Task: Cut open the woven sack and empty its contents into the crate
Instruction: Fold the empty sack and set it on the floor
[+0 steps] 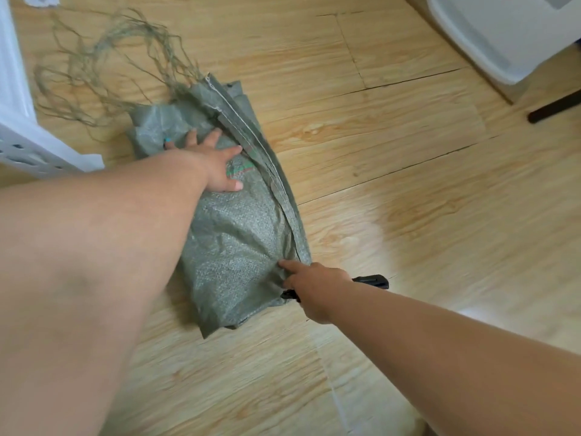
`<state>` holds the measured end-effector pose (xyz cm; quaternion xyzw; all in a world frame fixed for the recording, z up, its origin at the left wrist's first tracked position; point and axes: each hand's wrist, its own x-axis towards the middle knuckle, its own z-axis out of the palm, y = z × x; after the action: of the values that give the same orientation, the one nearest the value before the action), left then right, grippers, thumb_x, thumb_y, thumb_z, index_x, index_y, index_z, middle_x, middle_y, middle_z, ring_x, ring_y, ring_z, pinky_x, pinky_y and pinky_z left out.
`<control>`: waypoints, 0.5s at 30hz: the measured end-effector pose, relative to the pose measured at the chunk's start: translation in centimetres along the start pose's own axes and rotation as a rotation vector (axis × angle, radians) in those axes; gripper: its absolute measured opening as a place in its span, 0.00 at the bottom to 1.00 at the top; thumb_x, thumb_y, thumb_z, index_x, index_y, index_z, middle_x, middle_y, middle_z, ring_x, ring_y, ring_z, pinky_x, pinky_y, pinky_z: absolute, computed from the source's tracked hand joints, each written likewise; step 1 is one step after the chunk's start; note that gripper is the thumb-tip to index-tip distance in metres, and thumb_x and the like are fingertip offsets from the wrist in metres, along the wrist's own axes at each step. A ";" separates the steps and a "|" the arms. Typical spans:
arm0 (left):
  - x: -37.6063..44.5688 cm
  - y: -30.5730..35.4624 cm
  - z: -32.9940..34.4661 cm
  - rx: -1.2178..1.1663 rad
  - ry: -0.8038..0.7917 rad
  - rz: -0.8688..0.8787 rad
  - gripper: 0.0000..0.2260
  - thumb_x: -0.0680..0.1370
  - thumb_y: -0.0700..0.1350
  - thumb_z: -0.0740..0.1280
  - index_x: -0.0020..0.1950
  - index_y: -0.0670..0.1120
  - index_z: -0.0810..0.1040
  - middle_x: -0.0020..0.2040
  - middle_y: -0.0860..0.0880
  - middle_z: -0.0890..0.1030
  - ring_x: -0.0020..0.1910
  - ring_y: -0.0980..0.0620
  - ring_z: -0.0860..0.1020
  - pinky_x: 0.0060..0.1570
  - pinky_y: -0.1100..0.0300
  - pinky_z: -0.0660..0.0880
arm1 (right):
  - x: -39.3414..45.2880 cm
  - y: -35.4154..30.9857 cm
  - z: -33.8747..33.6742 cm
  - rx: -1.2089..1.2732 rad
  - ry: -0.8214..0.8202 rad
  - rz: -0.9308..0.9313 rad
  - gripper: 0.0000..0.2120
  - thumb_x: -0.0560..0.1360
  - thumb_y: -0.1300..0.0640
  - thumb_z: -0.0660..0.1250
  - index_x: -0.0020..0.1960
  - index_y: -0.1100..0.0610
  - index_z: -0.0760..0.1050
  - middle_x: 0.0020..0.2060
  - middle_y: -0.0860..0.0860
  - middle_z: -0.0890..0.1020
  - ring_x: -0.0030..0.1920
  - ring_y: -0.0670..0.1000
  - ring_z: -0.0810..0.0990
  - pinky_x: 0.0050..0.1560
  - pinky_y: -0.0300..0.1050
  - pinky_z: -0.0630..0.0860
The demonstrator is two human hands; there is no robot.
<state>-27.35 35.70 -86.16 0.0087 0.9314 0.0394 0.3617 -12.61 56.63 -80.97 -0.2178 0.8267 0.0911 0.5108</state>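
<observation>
A grey-green woven sack (239, 234) lies flat on a wood-grain floor (408, 184), its stitched seam edge toward the right and loose frayed threads (103, 67) trailing from its far end beside a white perforated crate (28, 146) at the left edge. The left hand (217, 165) presses down on the sack's far half with fingers spread and straight, while the right hand (314, 287) grips a black utility knife (371, 281) at the sack's near right corner, index finger extended onto the fabric. A white plastic bin (503, 36) stands at the upper right.
</observation>
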 end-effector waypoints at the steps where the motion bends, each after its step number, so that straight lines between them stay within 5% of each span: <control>1: -0.1 0.2 0.1 0.021 0.008 -0.028 0.38 0.73 0.66 0.65 0.76 0.65 0.47 0.79 0.53 0.39 0.76 0.40 0.36 0.67 0.28 0.41 | 0.1 0.0 0.1 0.015 0.001 0.003 0.31 0.78 0.67 0.61 0.77 0.51 0.59 0.78 0.39 0.45 0.71 0.56 0.64 0.58 0.55 0.75; 4: -1.7 2.1 0.5 0.145 0.308 -0.095 0.38 0.71 0.57 0.72 0.76 0.58 0.56 0.79 0.47 0.48 0.77 0.39 0.43 0.69 0.31 0.43 | 0.2 0.0 0.2 0.081 0.014 0.028 0.29 0.78 0.67 0.61 0.77 0.52 0.60 0.78 0.38 0.46 0.71 0.55 0.64 0.60 0.56 0.75; 7: -4.9 5.0 2.3 -0.051 0.650 -0.028 0.23 0.73 0.44 0.69 0.68 0.49 0.71 0.65 0.44 0.70 0.64 0.43 0.69 0.61 0.46 0.67 | 0.4 0.0 0.3 0.130 0.048 0.048 0.27 0.78 0.66 0.61 0.76 0.53 0.63 0.78 0.38 0.47 0.70 0.55 0.65 0.60 0.55 0.75; 9: -7.2 6.1 4.5 -0.202 0.599 0.031 0.11 0.78 0.46 0.62 0.59 0.47 0.74 0.52 0.46 0.79 0.50 0.43 0.77 0.44 0.53 0.73 | 0.4 0.1 0.2 0.157 0.075 0.056 0.27 0.78 0.66 0.62 0.75 0.53 0.64 0.78 0.39 0.47 0.68 0.55 0.67 0.61 0.54 0.75; 11: -8.7 6.2 6.4 -0.168 0.454 0.078 0.12 0.79 0.52 0.60 0.59 0.48 0.74 0.49 0.47 0.81 0.47 0.43 0.79 0.39 0.55 0.73 | 0.3 0.3 -0.2 0.186 0.105 0.049 0.26 0.78 0.65 0.62 0.75 0.53 0.64 0.78 0.40 0.47 0.66 0.56 0.70 0.61 0.54 0.75; 13: -9.4 5.2 7.3 -0.120 0.351 0.075 0.23 0.77 0.61 0.60 0.67 0.50 0.69 0.59 0.46 0.78 0.57 0.44 0.77 0.45 0.54 0.72 | 0.2 0.2 -0.8 0.212 0.143 0.033 0.26 0.79 0.63 0.61 0.75 0.51 0.64 0.78 0.42 0.47 0.68 0.58 0.68 0.63 0.54 0.73; 15: -10.6 4.4 7.8 -0.072 0.304 0.108 0.36 0.72 0.67 0.63 0.74 0.51 0.59 0.71 0.45 0.67 0.70 0.43 0.65 0.61 0.46 0.67 | 0.1 -0.2 -1.5 0.234 0.200 0.080 0.27 0.78 0.64 0.60 0.75 0.47 0.63 0.78 0.41 0.49 0.71 0.56 0.64 0.64 0.53 0.72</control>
<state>-14.34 40.10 -84.39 0.0396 0.9715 0.0931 0.2142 -13.81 55.89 -80.34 -0.1316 0.8864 -0.0078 0.4438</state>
